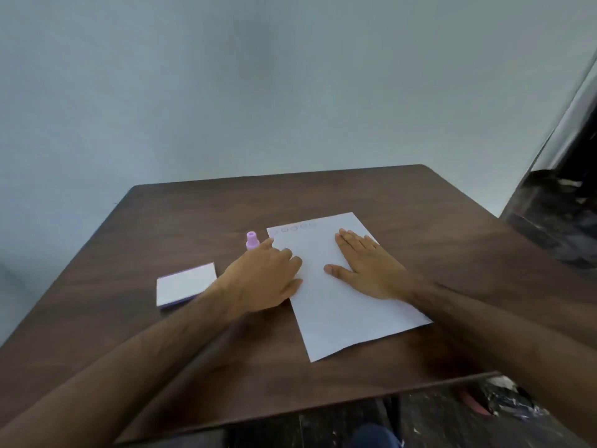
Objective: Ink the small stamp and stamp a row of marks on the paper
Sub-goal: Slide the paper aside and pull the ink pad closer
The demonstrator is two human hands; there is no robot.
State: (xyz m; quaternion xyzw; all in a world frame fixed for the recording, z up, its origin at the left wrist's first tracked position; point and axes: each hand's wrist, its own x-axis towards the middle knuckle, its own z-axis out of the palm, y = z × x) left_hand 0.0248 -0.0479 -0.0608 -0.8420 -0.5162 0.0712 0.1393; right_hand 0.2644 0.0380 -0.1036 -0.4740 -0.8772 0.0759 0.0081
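Note:
A white sheet of paper (339,312) lies on the brown table, with a faint row of round purple marks (295,228) along its far edge. The small pink-purple stamp (252,240) stands upright just left of the paper's far corner. My left hand (261,279) rests at the paper's left edge, its fingertips just short of the stamp and holding nothing. My right hand (365,263) lies flat with fingers spread on the paper. The ink pad (185,284), white on top with a purple rim, sits to the left of my left hand.
The brown table (181,357) stands against a pale wall. Its front edge runs close to me, with dark floor and clutter below. A dark object (555,221) stands past the table's right side.

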